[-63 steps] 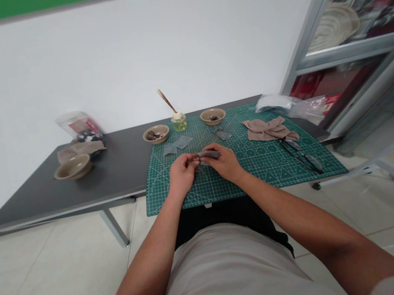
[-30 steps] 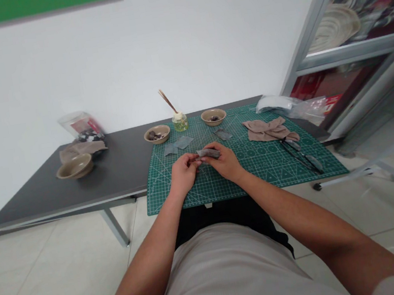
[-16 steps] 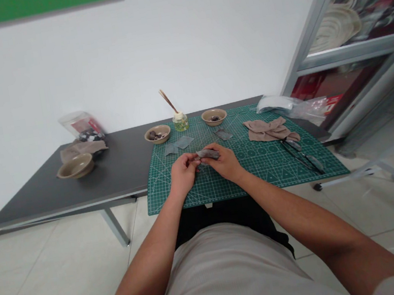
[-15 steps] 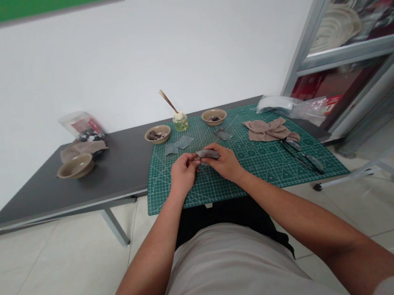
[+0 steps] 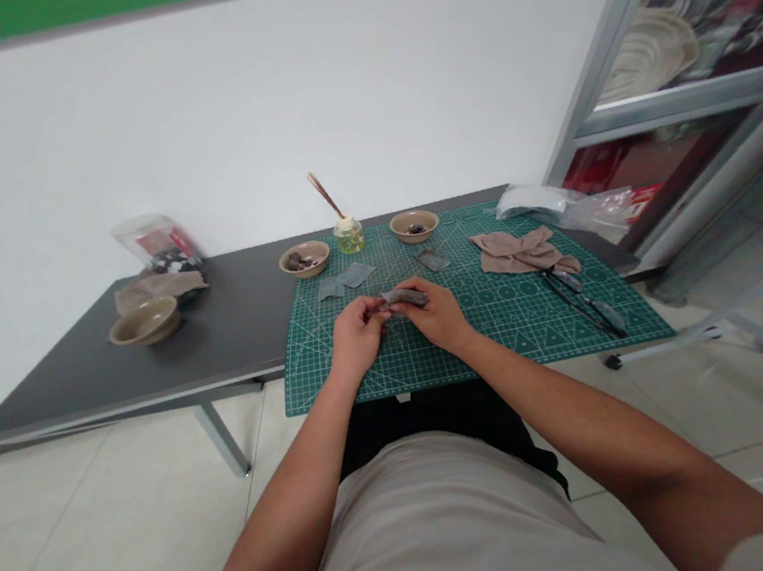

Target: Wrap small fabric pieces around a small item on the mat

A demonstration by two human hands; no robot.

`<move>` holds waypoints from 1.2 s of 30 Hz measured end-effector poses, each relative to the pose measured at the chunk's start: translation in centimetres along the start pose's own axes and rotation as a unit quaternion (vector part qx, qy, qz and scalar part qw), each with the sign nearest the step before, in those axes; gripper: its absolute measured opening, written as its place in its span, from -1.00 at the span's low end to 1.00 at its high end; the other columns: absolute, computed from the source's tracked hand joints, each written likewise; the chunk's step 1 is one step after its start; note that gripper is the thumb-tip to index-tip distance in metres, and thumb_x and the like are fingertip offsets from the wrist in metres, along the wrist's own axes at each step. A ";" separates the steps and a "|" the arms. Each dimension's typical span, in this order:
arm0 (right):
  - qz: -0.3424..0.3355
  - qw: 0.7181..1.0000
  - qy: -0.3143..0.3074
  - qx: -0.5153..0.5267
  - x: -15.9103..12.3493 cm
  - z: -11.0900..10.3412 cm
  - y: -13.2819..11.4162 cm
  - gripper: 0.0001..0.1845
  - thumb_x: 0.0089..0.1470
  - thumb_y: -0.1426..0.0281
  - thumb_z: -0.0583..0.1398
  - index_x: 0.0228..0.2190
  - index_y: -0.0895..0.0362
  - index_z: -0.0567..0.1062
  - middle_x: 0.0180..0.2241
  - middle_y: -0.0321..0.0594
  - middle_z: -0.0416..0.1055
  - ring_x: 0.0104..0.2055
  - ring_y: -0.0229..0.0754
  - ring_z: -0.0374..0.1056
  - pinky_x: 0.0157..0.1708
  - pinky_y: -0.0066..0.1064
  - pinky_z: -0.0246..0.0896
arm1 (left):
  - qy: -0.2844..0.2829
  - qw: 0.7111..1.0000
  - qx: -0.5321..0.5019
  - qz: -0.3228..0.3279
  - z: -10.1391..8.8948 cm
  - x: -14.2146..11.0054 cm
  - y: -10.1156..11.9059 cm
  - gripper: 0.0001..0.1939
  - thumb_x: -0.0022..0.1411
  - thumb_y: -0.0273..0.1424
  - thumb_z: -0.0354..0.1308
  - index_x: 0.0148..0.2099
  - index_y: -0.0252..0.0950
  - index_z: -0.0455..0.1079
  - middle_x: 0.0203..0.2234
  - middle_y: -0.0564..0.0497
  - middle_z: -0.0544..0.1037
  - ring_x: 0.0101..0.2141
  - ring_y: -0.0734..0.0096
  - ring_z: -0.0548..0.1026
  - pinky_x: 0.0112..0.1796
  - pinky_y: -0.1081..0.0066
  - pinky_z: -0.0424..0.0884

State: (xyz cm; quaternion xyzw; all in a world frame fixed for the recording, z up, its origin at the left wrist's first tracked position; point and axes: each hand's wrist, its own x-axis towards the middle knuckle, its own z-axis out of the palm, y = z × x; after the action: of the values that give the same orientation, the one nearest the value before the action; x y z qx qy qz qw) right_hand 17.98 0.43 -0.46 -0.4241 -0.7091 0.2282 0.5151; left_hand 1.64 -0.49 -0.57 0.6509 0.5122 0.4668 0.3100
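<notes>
Over the green cutting mat [image 5: 321, 362], my right hand [image 5: 439, 315] is closed on a curled grey sheet [image 5: 407, 298], which looks like sandpaper. My left hand [image 5: 356, 333] meets it from the left with thumb and fingers pinched together. What sits between the left fingertips is too small and covered to make out. Beyond the hands lie pale grey square sheets [image 5: 357, 275] and a darker grey sheet [image 5: 432, 259]. Two tan bowls stand behind them: the left bowl [image 5: 307, 271] and the right bowl [image 5: 415, 234] both contain small dark pieces.
A glass jar with sticks [image 5: 349, 236] stands between the bowls. To the right are a crumpled brown cloth [image 5: 517, 252], eyeglasses [image 5: 592, 310] and a plastic bag [image 5: 572, 205]. Another tan bowl [image 5: 148, 327], a cloth [image 5: 151, 291] and a clear container [image 5: 158, 244] occupy the left table.
The grey sheet has tilted slightly in the fingers, its right end a little lower. Both hands stay in nearly the same place; the other things have not moved.
</notes>
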 end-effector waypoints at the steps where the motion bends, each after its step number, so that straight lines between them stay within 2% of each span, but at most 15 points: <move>1: 0.000 1.000 -0.001 0.000 0.0 0.0 0.0 -0.87 0.02 0.33 0.24 -0.31 0.03 0.51 -0.32 -0.28 0.54 -0.27 -0.13 0.44 -0.20 -0.28 0.30 | 0.002 1.000 0.005 0.001 0.0 0.0 0.1 -0.84 0.09 -0.45 0.14 -0.23 -0.28 0.46 -0.47 0.08 0.51 -0.54 0.48 0.43 -0.44 0.45 0.37; 15: -0.006 1.000 -0.001 -0.003 0.0 0.0 -0.2 -0.87 0.01 0.33 0.26 -0.31 0.04 0.52 -0.32 -0.28 0.54 -0.27 -0.13 0.44 -0.20 -0.29 0.29 | 0.010 1.000 0.007 0.001 0.0 -0.1 0.3 -0.87 0.12 -0.45 0.12 -0.24 -0.27 0.44 -0.46 0.08 0.51 -0.55 0.48 0.43 -0.42 0.44 0.37; 21: -0.011 1.000 0.001 0.004 -0.1 -0.1 0.0 -0.87 0.03 0.32 0.26 -0.31 0.05 0.52 -0.32 -0.28 0.54 -0.27 -0.15 0.44 -0.21 -0.32 0.30 | -0.008 1.000 -0.001 0.004 0.0 0.0 0.2 -0.86 0.10 -0.47 0.14 -0.24 -0.28 0.43 -0.48 0.10 0.49 -0.55 0.48 0.43 -0.45 0.45 0.36; 27: -0.029 1.000 -0.013 -0.002 -0.2 -0.1 -0.1 -0.89 0.04 0.35 0.24 -0.32 0.04 0.53 -0.32 -0.28 0.54 -0.27 -0.16 0.45 -0.22 -0.32 0.30 | 0.012 1.000 -0.002 0.012 0.1 -0.1 0.3 -0.88 0.11 -0.50 0.10 -0.27 -0.28 0.42 -0.46 0.09 0.50 -0.56 0.51 0.42 -0.44 0.46 0.36; 30: -0.021 1.000 0.001 -0.003 -0.2 -0.1 -0.1 -0.90 0.03 0.35 0.25 -0.33 0.05 0.53 -0.34 -0.28 0.54 -0.29 -0.16 0.44 -0.22 -0.32 0.31 | 0.018 1.000 -0.021 0.011 0.1 0.0 0.1 -0.85 0.11 -0.50 0.10 -0.24 -0.28 0.42 -0.45 0.09 0.50 -0.56 0.51 0.42 -0.44 0.46 0.36; 33: -0.020 1.000 0.018 -0.007 -0.1 -0.1 -0.1 -0.89 0.02 0.35 0.26 -0.33 0.05 0.53 -0.34 -0.27 0.54 -0.29 -0.16 0.44 -0.22 -0.32 0.31 | 0.012 0.999 -0.021 0.021 0.1 0.1 0.0 -0.85 0.09 -0.49 0.12 -0.23 -0.27 0.42 -0.45 0.09 0.51 -0.54 0.50 0.44 -0.42 0.46 0.37; 36: -0.031 0.999 0.001 -0.009 -0.1 -0.2 0.0 -0.87 0.04 0.35 0.24 -0.30 0.05 0.54 -0.31 -0.26 0.54 -0.27 -0.16 0.44 -0.21 -0.32 0.30 | 0.002 0.999 -0.033 0.018 0.0 0.2 0.0 -0.86 0.08 -0.49 0.13 -0.25 -0.27 0.42 -0.46 0.09 0.51 -0.54 0.49 0.44 -0.43 0.45 0.37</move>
State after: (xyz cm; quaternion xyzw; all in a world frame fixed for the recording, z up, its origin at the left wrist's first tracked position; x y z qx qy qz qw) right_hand 18.14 0.31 -0.41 -0.4064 -0.7237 0.2052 0.5186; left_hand 1.65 -0.34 -0.51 0.6485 0.4856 0.4898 0.3221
